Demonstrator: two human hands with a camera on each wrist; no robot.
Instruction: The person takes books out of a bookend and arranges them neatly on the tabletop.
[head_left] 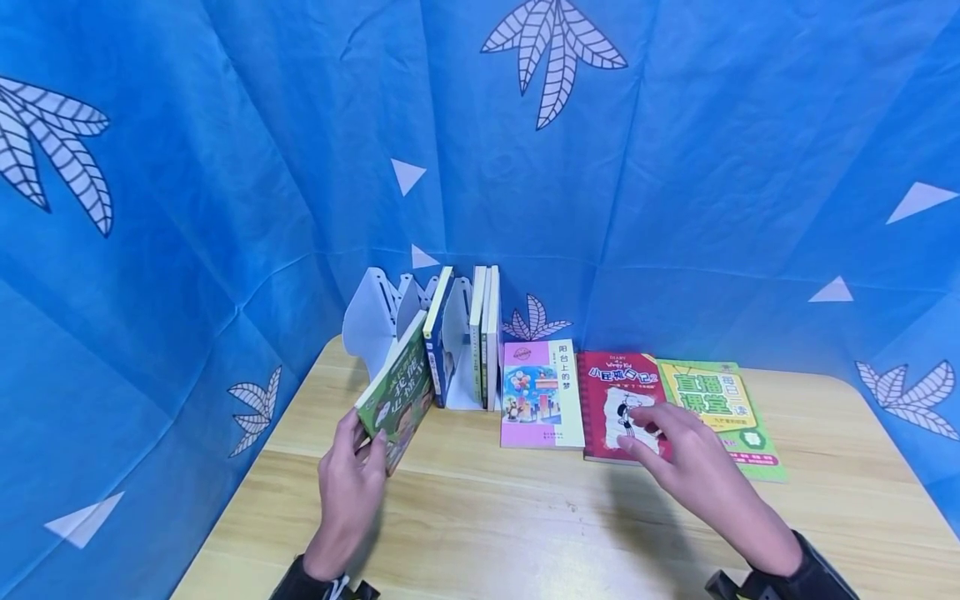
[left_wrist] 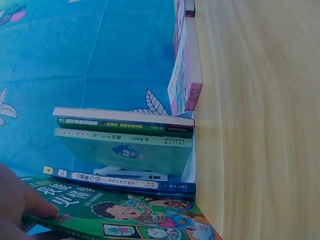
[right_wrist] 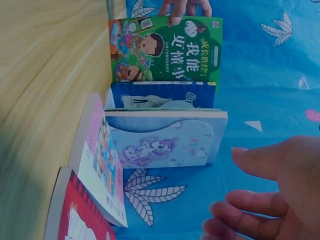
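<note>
My left hand [head_left: 366, 446] grips the lower edge of a green children's book [head_left: 397, 392], which tilts with its top leaning into the white book rack [head_left: 372, 317]. The left wrist view shows a fingertip [left_wrist: 30, 207] on the green book's cover [left_wrist: 125, 215]. My right hand [head_left: 660, 437] hovers with straight, spread fingers over the lower right corner of a red book [head_left: 615, 392] lying flat on the wooden table [head_left: 525, 517]. It holds nothing; I cannot tell if it touches the cover. From the right wrist, the right hand [right_wrist: 270, 200] is in the air, with the green book [right_wrist: 165, 50] beyond.
A blue book [head_left: 437, 333] and upright books [head_left: 486, 333] stand in the rack. A pink-and-yellow book [head_left: 542, 393] lies left of the red one, a green-and-yellow book [head_left: 720, 412] right of it. Blue patterned cloth [head_left: 525, 167] walls the table on three sides.
</note>
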